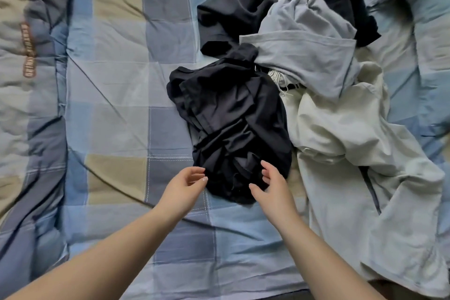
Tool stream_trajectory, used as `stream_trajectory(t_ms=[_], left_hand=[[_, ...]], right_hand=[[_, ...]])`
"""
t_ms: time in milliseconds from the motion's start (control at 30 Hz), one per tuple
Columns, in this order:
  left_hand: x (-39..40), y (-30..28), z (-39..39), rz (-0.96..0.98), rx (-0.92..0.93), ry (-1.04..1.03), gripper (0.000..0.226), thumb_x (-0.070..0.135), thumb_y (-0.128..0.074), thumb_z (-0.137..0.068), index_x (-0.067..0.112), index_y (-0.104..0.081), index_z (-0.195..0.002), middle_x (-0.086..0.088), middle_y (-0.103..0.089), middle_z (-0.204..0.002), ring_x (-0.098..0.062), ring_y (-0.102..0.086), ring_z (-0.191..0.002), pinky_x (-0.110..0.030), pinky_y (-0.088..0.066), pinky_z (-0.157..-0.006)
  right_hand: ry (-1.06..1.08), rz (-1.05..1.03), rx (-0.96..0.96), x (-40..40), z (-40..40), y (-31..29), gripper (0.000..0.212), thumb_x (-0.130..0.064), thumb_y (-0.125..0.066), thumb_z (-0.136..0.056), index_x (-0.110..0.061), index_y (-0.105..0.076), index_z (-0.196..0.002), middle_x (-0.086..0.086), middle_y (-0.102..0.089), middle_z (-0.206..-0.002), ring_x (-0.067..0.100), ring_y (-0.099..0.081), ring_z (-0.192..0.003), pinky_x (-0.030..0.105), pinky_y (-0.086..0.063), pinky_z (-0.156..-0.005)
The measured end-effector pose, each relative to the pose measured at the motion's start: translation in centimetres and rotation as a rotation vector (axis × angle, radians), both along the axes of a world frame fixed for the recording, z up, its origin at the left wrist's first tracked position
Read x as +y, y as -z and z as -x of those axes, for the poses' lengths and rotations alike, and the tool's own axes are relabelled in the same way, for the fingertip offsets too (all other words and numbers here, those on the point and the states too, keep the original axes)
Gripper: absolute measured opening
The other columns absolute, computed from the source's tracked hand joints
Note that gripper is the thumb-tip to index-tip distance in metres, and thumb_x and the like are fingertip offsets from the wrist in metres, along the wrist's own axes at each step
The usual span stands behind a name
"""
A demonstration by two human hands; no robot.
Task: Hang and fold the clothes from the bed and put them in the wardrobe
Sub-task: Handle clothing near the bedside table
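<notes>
On the checked bedcover (117, 95), near the middle, I see a crumpled black garment (231, 124). My left hand (186, 186) and right hand (270, 184) hover at its near edge, fingers loosely spread, gripping nothing. Just beside it on the right lies a cream garment (341, 134), with a grey shirt (306, 48) and another black piece (243, 0) heaped beyond. A folded quilt (29, 61) lies at the far left.

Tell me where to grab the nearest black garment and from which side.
Take the black garment by its near edge, one hand at each end of that edge, coming from the viewer's side. Judging by the view, that edge lies free on the bedcover, while its far end is tucked against the grey garment. Both hands, left and right, are open beside it.
</notes>
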State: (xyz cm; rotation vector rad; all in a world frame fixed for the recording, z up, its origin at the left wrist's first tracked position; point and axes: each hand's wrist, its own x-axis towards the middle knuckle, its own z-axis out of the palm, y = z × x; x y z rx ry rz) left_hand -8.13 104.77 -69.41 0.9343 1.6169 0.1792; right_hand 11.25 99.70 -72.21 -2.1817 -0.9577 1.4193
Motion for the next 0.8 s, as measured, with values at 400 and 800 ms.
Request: stream_trajectory(t_ms=[400, 800], left_hand=[[0.0, 3.3, -1.9, -0.147, 0.004, 0.003, 0.037, 0.009, -0.06, -0.092, 0.02, -0.061, -0.127, 0.009, -0.062, -0.12, 0.0, -0.057, -0.103, -0.01, -0.039, -0.087], [3.6, -12.5, 0.7, -0.235, -0.277, -0.442, 0.012, 0.007, -0.064, -0.089, 0.013, -0.067, -0.099, -0.014, -0.068, -0.1, -0.021, -0.064, -0.091, -0.042, -0.051, -0.091]], right_hand=[[0.092, -0.115, -0.033, 3.1, 1.4, 2.9, 0.013, -0.014, -0.049, -0.094, -0.013, -0.063, -0.094, -0.007, -0.061, -0.08, 0.008, -0.055, -0.075, 0.015, -0.039, -0.066], [0.612, -0.247, 0.53, 4.6, 0.9, -15.4, 0.034, -0.007, -0.033, -0.097, -0.019, -0.062, -0.086, -0.003, -0.068, -0.079, 0.009, -0.062, -0.072, 0.022, -0.049, -0.054]])
